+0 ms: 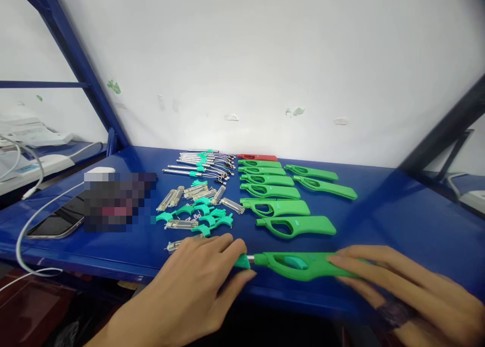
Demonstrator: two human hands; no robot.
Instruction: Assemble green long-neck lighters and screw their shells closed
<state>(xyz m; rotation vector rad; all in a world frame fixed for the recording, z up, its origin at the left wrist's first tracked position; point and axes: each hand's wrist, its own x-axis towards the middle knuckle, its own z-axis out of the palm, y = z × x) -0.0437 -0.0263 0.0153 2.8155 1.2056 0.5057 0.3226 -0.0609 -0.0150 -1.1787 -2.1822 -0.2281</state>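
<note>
A green utility lighter (pixel 314 268) lies level between my two hands at the front edge of the table. My left hand (pixel 197 281) is closed around its nozzle end, thumb and finger pinching a teal piece (pixel 243 262). A short stretch of metal tube (pixel 251 259) shows between that piece and the green body. Inside the body's loop sits a teal trigger (pixel 296 262). My right hand (pixel 405 281) grips the handle's far end, its fingers above and thumb below. Beyond my left hand are loose teal triggers (pixel 208 218) and clear fuel tanks (pixel 182 225).
Several green lighter shells (pixel 299 226) lie in a column, a red one (pixel 259 157) at the back. Metal nozzle tubes with wires (pixel 182 170) are at back centre. A phone (pixel 58 218) and white cable (pixel 18 251) lie left on the blue table (pixel 397 210).
</note>
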